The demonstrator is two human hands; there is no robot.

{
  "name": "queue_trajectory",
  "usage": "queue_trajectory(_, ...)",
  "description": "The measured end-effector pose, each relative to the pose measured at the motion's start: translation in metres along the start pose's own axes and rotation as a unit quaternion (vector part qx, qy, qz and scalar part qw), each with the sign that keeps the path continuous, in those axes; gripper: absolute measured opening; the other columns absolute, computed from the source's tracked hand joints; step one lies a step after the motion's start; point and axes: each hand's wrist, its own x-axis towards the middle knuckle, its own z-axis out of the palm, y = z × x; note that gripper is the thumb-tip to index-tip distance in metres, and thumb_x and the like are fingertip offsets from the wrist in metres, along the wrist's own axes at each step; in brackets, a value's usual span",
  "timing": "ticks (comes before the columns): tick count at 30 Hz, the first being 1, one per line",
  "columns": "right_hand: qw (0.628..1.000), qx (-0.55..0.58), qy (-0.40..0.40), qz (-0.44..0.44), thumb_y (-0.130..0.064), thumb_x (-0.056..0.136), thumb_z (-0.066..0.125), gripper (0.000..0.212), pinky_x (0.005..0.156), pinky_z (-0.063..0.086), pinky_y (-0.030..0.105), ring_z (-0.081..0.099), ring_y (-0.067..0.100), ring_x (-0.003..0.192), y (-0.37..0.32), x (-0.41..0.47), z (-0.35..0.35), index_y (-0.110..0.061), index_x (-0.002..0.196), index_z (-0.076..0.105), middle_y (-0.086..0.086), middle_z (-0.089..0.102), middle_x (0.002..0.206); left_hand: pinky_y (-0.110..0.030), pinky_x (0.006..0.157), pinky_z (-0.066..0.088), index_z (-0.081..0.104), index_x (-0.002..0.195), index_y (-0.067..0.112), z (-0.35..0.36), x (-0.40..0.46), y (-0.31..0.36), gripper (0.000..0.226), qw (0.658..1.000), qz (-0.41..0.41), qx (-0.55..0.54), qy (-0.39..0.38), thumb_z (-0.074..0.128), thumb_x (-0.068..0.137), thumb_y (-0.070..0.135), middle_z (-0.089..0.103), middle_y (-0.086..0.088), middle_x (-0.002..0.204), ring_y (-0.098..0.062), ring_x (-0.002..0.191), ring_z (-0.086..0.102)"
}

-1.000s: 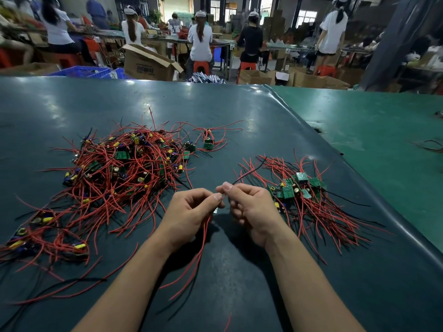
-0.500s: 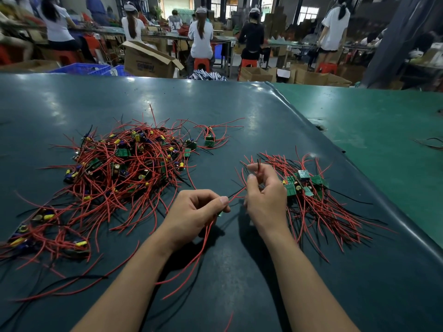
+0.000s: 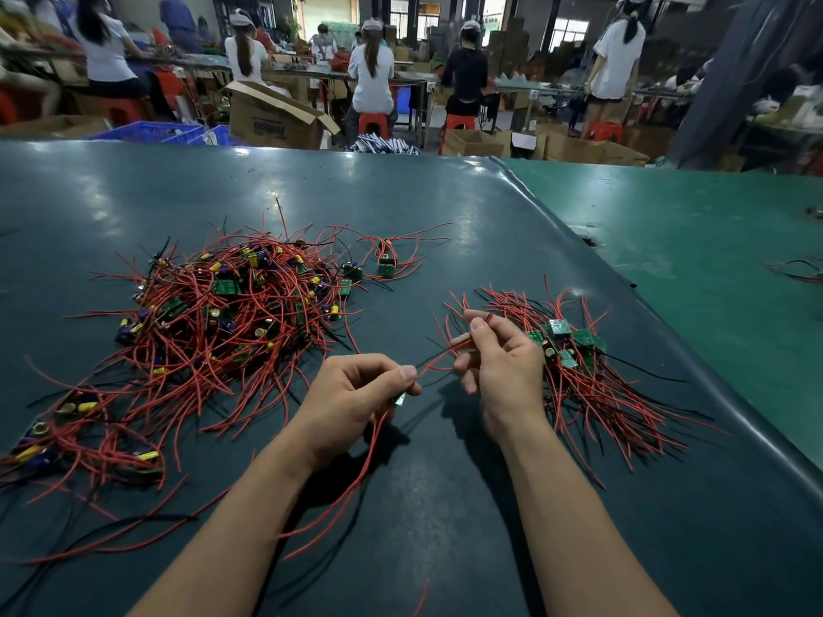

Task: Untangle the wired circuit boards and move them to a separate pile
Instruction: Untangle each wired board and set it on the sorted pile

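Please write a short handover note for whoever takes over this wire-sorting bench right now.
Left hand pinches one small green circuit board, its red wires trailing toward the table edge. Right hand pinches that board's thin red wires near the sorted pile.
Big tangled heap of red-wired boards lies left; small sorted pile of green boards lies right, on the dark green table mat.
Done: a few boards sorted. Left: most of the heap.

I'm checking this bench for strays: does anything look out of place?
Mostly tidy, but one wired board lies apart just beyond the big tangle, in neither pile, and loose wires sit alone on the green table.
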Motion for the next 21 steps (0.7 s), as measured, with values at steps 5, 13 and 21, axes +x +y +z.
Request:
queue_trajectory(5, 0.966, -0.025, -0.167, 0.196, -0.029, 0.092, 0.065, 0.02, 0.034, 0.023, 0.013, 0.037, 0.003, 0.044, 0.001, -0.011, 0.008, -0.01, 0.093, 0.065, -0.004, 0.053, 0.06, -0.012, 0.047, 0.032, 0.07, 0.078, 0.002, 0.005, 0.001, -0.003, 0.021, 0.999, 0.027, 0.018, 0.034, 0.061, 0.093, 0.014, 0.048, 0.008, 0.049, -0.004, 0.045, 0.04)
queue_trajectory(13, 0.985, 0.0, -0.087, 0.15, -0.018, 0.086, 0.072, 0.016, 0.032, 0.021, 0.013, 0.034, 0.002, 0.038, -0.001, -0.008, 0.005, -0.009, 0.073, 0.071, -0.005, 0.051, 0.051, -0.019, 0.047, 0.03, 0.07, 0.075, -0.003, 0.003, 0.002, -0.003, 0.023, 0.998, 0.02, 0.04, 0.037, 0.062, 0.092, 0.012, 0.046, 0.001, 0.049, -0.01, 0.046, 0.039)
queue_trajectory(21, 0.989, 0.103, 0.088, 0.058, -0.01, 0.089, 0.069, 0.02, 0.032, 0.027, 0.014, 0.042, 0.001, 0.039, -0.005, 0.003, -0.004, -0.007, 0.07, 0.067, 0.0, 0.06, 0.058, -0.017, 0.045, 0.029, 0.072, 0.063, 0.011, -0.002, 0.001, -0.003, 0.023, 1.0, 0.013, -0.012, 0.018, 0.073, 0.082, 0.023, 0.048, -0.008, 0.054, -0.01, 0.042, 0.039)
